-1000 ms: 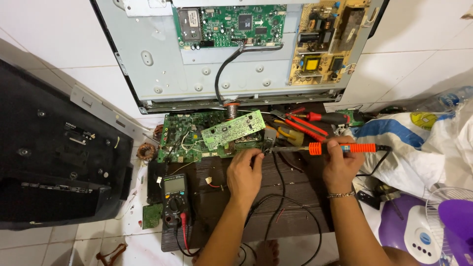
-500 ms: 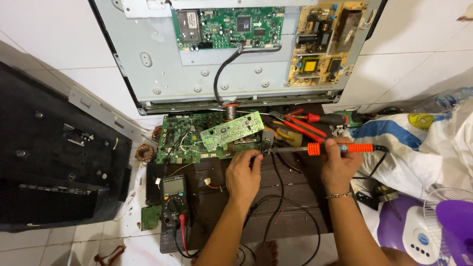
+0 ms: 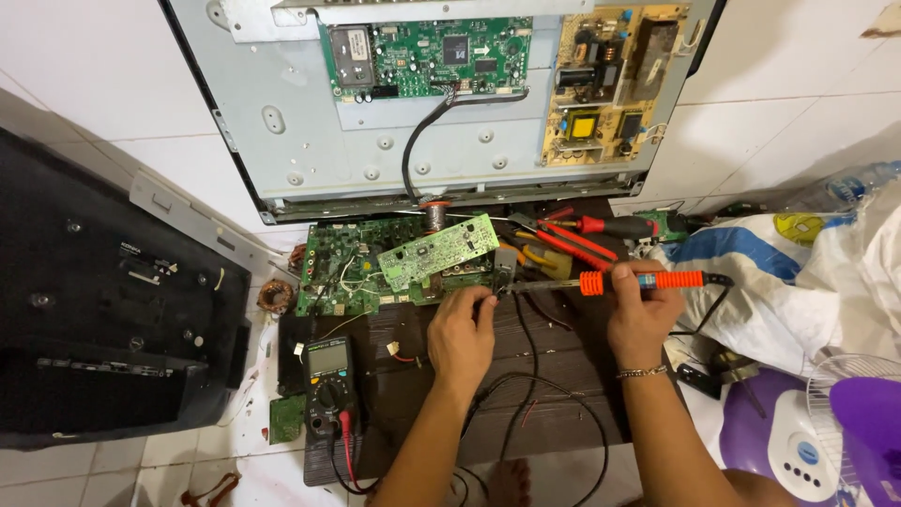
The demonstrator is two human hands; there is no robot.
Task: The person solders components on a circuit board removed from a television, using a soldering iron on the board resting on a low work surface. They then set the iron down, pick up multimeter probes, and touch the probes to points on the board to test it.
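Above our hands lies the opened television chassis (image 3: 310, 141), its boards bared. We judge the soldering step is in hand: our right hand (image 3: 643, 314) is clamped around the orange-handled soldering iron (image 3: 638, 280), tip left of that grip. Our left hand (image 3: 462, 333) pinches a small grey component (image 3: 504, 266) at the tip, beside the green circuit board (image 3: 375, 268); next calls for steadiness.

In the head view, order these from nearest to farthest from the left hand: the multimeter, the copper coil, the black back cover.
1. Multimeter, lower left of the left hand.
2. Copper coil, farther left on the floor.
3. Black back cover, at the far left.
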